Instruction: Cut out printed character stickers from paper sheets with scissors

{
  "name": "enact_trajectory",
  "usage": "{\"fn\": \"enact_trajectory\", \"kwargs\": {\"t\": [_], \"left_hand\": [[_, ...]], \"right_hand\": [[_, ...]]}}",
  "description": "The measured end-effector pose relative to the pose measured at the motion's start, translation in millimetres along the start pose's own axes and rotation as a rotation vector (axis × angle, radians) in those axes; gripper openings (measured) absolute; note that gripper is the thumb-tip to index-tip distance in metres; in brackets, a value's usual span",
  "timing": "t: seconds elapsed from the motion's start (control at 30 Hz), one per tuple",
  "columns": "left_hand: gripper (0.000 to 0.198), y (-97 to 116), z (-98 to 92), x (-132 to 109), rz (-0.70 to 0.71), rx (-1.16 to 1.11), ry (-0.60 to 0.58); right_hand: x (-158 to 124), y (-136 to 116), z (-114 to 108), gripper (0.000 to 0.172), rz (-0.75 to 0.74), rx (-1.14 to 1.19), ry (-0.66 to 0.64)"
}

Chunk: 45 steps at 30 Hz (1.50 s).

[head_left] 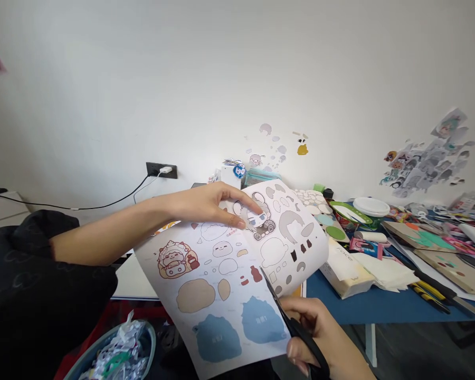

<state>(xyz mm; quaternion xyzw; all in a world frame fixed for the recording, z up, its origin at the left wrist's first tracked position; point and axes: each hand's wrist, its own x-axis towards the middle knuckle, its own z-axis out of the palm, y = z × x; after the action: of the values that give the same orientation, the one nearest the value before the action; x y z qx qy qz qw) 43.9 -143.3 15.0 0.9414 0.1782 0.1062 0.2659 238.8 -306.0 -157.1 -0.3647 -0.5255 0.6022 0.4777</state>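
Observation:
A printed paper sheet (pixel 221 269) with cartoon figures and loose coloured shapes spreads in front of me. My left hand (pixel 217 205) grips its upper part, with thumb and forefinger lying over the printed side; the other fingers are hidden. Black-handled scissors (pixel 296 327) are in my right hand (pixel 314 332), at the sheet's lower right. Their blades lie in a cut between the left part of the paper and the right part (pixel 301 232), which curls away. Above the cut the two parts still join near my left fingers.
On the blue table (pixel 340 311) at right are a tissue pack (pixel 346 272), a yellow-and-black utility knife (pixel 431 295), a green-rimmed tub (pixel 350 214) and many paper pieces. A bin of paper scraps (pixel 121 351) stands lower left. Cutouts (pixel 423 163) stick to the wall.

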Motion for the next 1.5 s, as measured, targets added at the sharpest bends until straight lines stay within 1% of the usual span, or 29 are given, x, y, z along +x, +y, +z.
{"fn": "enact_trajectory", "kwargs": {"t": [0.1,0.2,0.3,0.37,0.43,0.63,0.7,0.83,0.9,1.0,1.17,1.4,1.5], "left_hand": [[0.034,1,-1.0,0,0.0,0.009,-0.044],[0.034,2,-0.6,0,0.014,0.006,-0.045],[0.034,3,0.5,-1,0.022,-0.003,-0.042],[0.034,5,0.7,-2,0.025,-0.002,-0.038],[0.034,7,0.4,-2,0.03,0.007,-0.034],[0.034,8,0.0,-3,0.039,0.009,-0.041],[0.037,8,0.9,-3,0.026,-0.004,-0.048],[0.049,7,3.8,-3,0.032,-0.049,-0.081],[0.05,7,5.1,-2,0.042,-0.067,-0.086],[0.05,6,6.0,-1,0.039,-0.095,-0.092],[0.051,6,5.9,-1,0.03,-0.131,-0.119],[0.052,8,7.7,0,0.042,-0.123,-0.111],[0.053,10,8.0,0,0.011,-0.14,-0.148]], "right_hand": [[-1,-3,2,0.036,0.025,-0.02,0.007],[0,-5,4,0.043,0.029,-0.001,0.019],[3,-8,6,0.046,-0.043,-0.038,0.04],[5,-10,7,0.046,-0.101,-0.095,0.038],[5,-10,7,0.044,-0.119,-0.133,0.025],[3,-9,9,0.042,-0.022,-0.108,0.032],[3,-9,10,0.041,-0.035,-0.106,0.045],[6,-10,13,0.047,-0.108,-0.128,0.106],[7,-10,13,0.048,-0.135,-0.145,0.114],[9,-9,10,0.043,-0.158,-0.155,0.086],[9,-5,7,0.042,-0.11,-0.143,0.043],[11,-10,11,0.036,-0.129,-0.09,0.013],[11,-12,13,0.036,-0.105,-0.074,0.006]]}}
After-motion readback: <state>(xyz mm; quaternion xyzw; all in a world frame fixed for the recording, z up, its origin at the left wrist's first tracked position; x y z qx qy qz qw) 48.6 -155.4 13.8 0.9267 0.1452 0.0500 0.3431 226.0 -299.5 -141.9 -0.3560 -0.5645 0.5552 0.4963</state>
